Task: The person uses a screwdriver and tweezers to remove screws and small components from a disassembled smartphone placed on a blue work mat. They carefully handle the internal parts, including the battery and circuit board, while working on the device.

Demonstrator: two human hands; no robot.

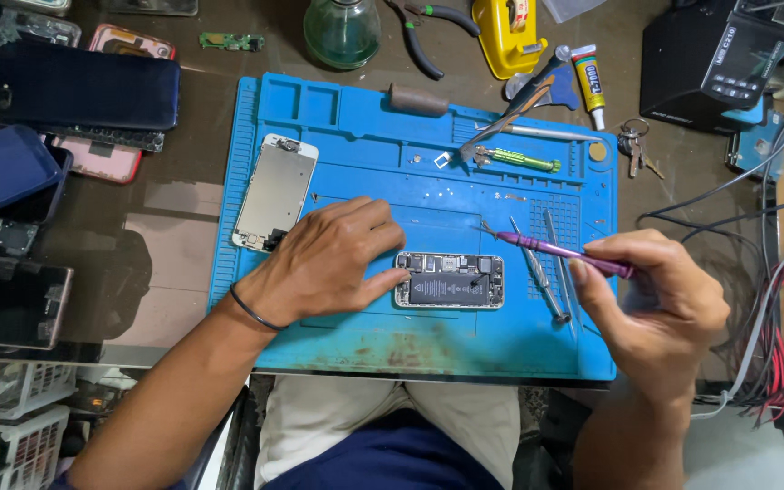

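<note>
Phone (pixel 449 279) lies under left hand (pixel 324 263) fingertips — right hand (pixel 660 299) grips purple screwdriver (pixel 563 253) beside it.

Left hand (pixel 324 263) on opened phone (pixel 449 280), purple screwdriver (pixel 555 251) in right hand (pixel 655 299).

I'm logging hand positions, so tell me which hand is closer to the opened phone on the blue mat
Left. The left hand rests on the blue mat with fingertips touching the opened phone at its left end. The right hand is off to the phone's right, apart from it, holding a purple screwdriver.
</note>
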